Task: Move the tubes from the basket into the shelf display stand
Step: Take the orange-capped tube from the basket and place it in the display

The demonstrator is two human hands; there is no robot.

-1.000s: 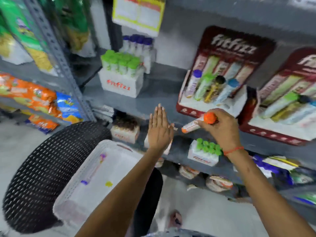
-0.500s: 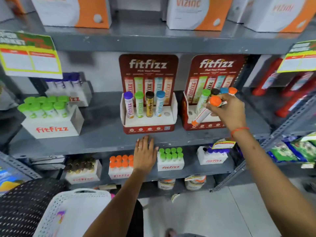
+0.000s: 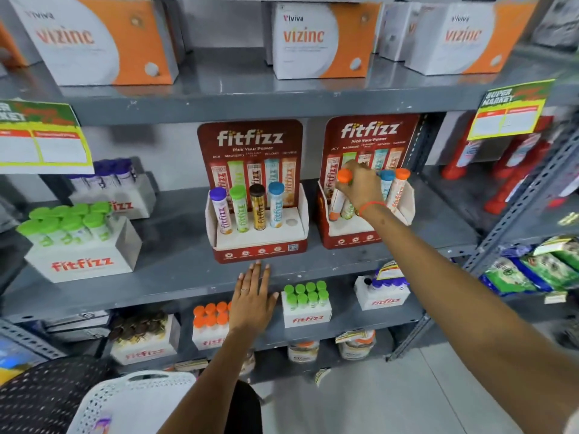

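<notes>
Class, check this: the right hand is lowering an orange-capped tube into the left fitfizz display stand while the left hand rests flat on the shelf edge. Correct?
Not quite. In the head view the right hand holds the orange-capped tube at the right display stand, not the left one. The left hand does rest flat on the shelf edge.

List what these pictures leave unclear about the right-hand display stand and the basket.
- Head view: right hand covers the middle slots of the right display stand, so their fill is unknown.
- Whether the orange-capped tube is seated: its base is blurred.
- White basket: cut off by the bottom edge, contents mostly unseen.
</notes>
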